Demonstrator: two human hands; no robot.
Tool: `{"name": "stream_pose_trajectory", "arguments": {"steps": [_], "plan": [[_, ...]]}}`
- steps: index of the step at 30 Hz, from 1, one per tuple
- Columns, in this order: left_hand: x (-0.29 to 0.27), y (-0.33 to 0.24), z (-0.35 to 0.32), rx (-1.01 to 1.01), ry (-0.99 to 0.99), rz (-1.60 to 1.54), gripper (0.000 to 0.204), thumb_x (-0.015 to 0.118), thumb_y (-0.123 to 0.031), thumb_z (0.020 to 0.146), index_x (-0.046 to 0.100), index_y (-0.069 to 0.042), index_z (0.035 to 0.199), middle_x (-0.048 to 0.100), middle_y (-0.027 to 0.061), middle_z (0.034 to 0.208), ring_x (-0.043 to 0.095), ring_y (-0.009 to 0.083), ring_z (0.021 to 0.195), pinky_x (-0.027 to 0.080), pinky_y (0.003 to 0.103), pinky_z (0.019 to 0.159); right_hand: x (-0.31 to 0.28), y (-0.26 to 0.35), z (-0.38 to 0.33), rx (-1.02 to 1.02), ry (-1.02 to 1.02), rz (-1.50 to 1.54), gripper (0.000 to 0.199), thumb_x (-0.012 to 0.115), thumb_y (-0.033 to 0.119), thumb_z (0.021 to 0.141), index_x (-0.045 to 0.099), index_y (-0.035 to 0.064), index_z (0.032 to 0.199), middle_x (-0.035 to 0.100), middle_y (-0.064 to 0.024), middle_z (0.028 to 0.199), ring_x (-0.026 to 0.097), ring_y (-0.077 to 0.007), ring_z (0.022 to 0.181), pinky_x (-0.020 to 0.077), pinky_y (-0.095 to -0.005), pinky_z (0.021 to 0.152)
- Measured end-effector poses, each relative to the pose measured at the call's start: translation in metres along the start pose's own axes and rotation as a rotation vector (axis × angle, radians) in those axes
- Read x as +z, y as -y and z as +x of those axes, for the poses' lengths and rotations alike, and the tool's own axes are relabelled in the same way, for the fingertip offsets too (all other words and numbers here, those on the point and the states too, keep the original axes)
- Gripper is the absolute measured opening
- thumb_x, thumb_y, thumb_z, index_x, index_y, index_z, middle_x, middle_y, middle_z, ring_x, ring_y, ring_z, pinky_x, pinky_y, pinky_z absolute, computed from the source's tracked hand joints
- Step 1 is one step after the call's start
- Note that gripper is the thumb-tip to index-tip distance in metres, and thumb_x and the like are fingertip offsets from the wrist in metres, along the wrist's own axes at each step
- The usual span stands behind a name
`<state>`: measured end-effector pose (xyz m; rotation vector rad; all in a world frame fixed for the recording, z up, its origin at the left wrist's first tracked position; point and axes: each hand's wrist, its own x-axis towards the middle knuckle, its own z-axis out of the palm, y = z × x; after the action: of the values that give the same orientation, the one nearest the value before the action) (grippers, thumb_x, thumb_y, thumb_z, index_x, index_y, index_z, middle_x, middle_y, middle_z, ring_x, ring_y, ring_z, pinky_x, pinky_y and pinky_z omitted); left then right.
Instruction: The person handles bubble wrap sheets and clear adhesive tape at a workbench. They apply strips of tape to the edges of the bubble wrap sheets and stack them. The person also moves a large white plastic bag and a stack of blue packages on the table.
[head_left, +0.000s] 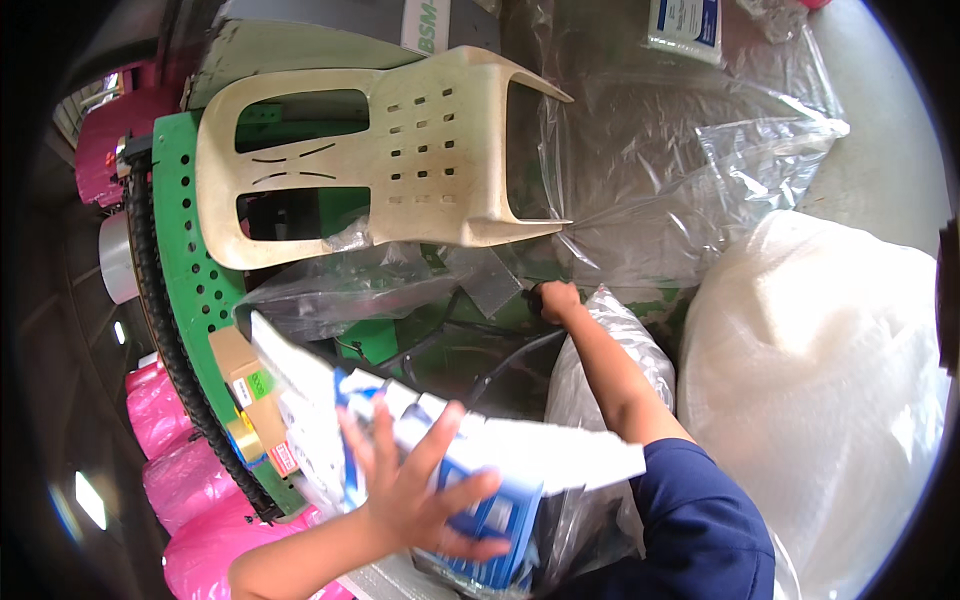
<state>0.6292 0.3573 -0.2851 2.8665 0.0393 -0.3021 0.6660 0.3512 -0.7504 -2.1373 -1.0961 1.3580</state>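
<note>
My left hand (415, 480) lies with fingers spread against a blue-and-white printed carton (500, 520). White flaps or sheets (560, 455) stick out from the carton to both sides, partly blurred. My right arm stretches away from me, and the right hand (557, 302) is closed round a small black handle-like thing (534, 298); most of it is hidden by the fingers. Beside that hand is a flat grey piece (490, 284). Thin black bars or legs (480, 380) show below it.
A cream plastic chair (430, 150) occupies the far side, by a green perforated metal frame (185, 200). Clear plastic sheeting (650, 170) covers the floor. White wrapped bundles (810, 400) stand right. A brown box (245, 380) and tape roll (243, 440) sit left, near pink wrapped rolls (190, 485).
</note>
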Motion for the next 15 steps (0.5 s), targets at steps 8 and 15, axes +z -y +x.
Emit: {"name": "stream_pose_trajectory", "arguments": {"steps": [8,15], "plan": [[-0.004,-0.011,-0.008,-0.042,-0.063,0.133,0.081,0.05,-0.076,0.069,0.039,-0.036,0.139,0.01,0.0136,0.154,-0.004,0.0439,0.14,-0.009,0.074,0.094,-0.059,0.01,-0.134,-0.041,-0.736,0.569,0.022,0.065,0.018,0.076,0.066,0.0047,0.094,0.067,-0.0125,0.083,0.064,-0.0246,0.078,0.0479,-0.0342,0.067],[-0.038,-0.105,-0.095,-0.209,-0.365,0.048,0.069,0.039,-0.068,0.083,0.018,-0.044,0.144,0.002,0.0116,0.154,0.003,0.0421,0.14,0.004,0.079,0.091,-0.212,0.025,-0.315,-0.008,-1.015,0.746,0.028,0.061,0.026,0.09,0.063,0.0,0.079,0.055,0.0034,0.067,0.047,-0.0038,0.061,0.0374,-0.0211,0.055]]}}
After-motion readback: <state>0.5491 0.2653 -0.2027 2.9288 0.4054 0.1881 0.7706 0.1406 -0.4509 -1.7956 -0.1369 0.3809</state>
